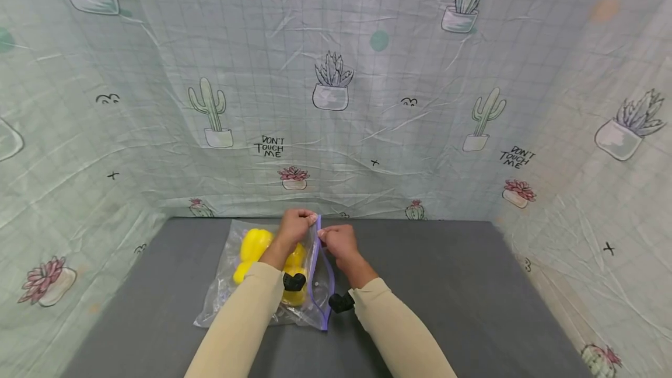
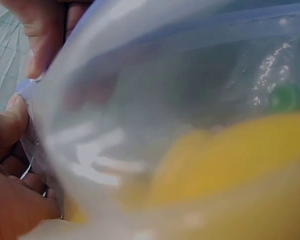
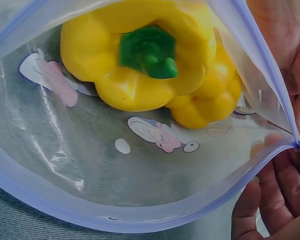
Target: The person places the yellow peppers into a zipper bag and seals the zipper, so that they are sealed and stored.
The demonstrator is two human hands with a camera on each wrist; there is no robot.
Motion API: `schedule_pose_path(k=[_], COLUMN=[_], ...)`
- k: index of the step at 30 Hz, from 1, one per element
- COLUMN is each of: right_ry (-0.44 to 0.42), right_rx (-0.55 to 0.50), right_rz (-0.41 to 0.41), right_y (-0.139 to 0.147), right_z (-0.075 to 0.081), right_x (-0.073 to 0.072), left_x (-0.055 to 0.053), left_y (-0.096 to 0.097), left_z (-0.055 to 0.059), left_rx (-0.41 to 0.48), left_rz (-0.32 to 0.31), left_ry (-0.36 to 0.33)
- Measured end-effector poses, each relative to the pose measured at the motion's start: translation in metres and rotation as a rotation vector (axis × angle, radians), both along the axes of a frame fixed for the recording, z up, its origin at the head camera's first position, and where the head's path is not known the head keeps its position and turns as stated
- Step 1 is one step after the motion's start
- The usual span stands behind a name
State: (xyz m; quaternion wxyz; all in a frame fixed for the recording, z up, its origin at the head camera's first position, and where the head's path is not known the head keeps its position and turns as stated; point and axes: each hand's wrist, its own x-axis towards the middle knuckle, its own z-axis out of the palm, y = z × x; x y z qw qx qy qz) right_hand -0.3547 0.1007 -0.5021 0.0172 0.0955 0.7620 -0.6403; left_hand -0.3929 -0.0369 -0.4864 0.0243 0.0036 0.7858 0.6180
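Observation:
A clear zip bag with a purple zip edge lies on the table, its mouth to the right. Inside are yellow bell peppers; in the right wrist view one bell pepper shows its green stem, a smaller yellow one behind it. My left hand pinches the far corner of the bag at the zip. Just nearer along the same zip, my right hand grips the edge between thumb and fingers. The near stretch of the mouth gapes in a wide loop.
The dark grey table extends to the right of the bag. A cactus-printed sheet hangs behind it and along both sides. Each wrist wears a small black camera, the right one close to the bag's mouth.

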Motion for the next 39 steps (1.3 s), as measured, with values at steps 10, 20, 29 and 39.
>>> schedule_pose_path(k=[10, 20, 29, 39], right_ry=[0.020, 0.039, 0.026, 0.066], right_rx=[0.003, 0.016, 0.057, 0.107], right_rz=[0.003, -0.017, -0.018, -0.021], right_y=[0.000, -0.002, -0.002, -0.005], right_z=[-0.005, -0.005, -0.002, -0.004], right_x=[0.002, 0.007, 0.010, 0.020], left_x=[-0.008, -0.008, -0.009, -0.007], left_y=[0.002, 0.001, 0.002, 0.000], left_z=[-0.004, -0.003, 0.001, -0.003], left_rx=[-0.026, -0.014, -0.018, -0.005], left_rz=[0.025, 0.034, 0.053, 0.062], left_ry=[-0.039, -0.030, -0.016, -0.031])
